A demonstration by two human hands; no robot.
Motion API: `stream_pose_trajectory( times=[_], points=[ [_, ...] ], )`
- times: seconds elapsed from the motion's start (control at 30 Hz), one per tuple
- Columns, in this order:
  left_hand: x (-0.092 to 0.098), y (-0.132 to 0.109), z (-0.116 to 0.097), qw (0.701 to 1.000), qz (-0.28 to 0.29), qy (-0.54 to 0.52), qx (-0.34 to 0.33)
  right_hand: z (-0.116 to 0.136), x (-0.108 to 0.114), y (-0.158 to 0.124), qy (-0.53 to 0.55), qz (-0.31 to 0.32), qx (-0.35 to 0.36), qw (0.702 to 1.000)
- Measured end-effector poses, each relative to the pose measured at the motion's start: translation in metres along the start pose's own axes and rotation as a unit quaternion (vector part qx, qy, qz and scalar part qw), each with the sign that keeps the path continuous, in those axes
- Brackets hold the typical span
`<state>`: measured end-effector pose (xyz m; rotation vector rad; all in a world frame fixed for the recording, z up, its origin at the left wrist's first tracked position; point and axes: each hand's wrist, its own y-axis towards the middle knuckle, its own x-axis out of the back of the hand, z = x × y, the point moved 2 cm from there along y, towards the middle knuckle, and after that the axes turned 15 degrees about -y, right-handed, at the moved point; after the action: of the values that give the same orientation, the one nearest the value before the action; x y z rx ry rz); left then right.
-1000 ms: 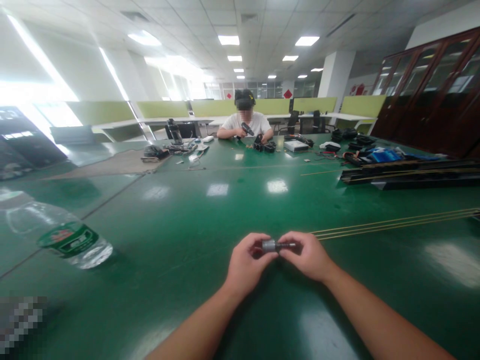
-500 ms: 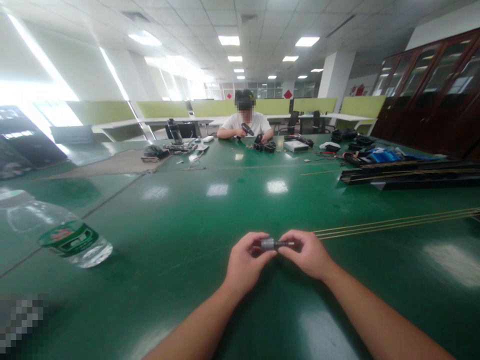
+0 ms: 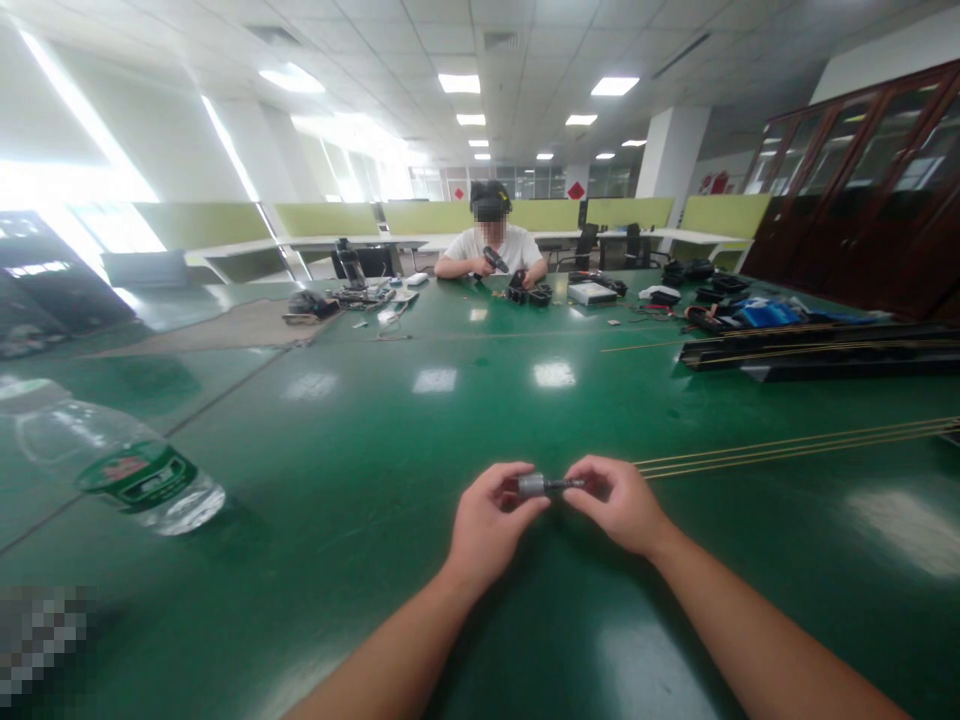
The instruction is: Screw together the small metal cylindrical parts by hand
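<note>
Both my hands meet low over the green table (image 3: 420, 430) and pinch a small metal part (image 3: 541, 485) between them. It has a short silver cylinder on its left end and a thin dark shaft on its right. My left hand (image 3: 489, 520) grips the silver end with thumb and fingers. The shaft end sits in the closed fingertips of my right hand (image 3: 616, 505). Thin brass rods (image 3: 795, 445) lie on the table just right of my right hand.
A clear water bottle (image 3: 112, 462) with a green label lies at the left. Black rails (image 3: 817, 350) and blue items rest at the right. Across the table a person in a white shirt (image 3: 491, 250) handles a dark tool among small parts.
My hands and the metal part have shifted slightly up and away from me. The grip looks the same.
</note>
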<state>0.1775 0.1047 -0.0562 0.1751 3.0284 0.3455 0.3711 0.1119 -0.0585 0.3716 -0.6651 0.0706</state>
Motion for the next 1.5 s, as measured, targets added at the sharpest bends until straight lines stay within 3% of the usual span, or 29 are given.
stream_pose_trajectory(
  times=[1.2,1.33,1.5],
  points=[
    [0.004,0.002,0.000,1.000,-0.012,0.020,0.004,-0.006,0.008,0.003,0.015,-0.008,-0.013,1.000],
    [0.008,0.004,-0.002,0.998,-0.052,0.043,0.007,-0.014,0.012,0.006,0.103,-0.025,-0.025,0.994],
    [0.015,0.010,0.005,0.988,-0.131,-0.082,0.023,-0.026,0.011,0.010,0.317,-0.069,-0.070,0.943]
  ],
)
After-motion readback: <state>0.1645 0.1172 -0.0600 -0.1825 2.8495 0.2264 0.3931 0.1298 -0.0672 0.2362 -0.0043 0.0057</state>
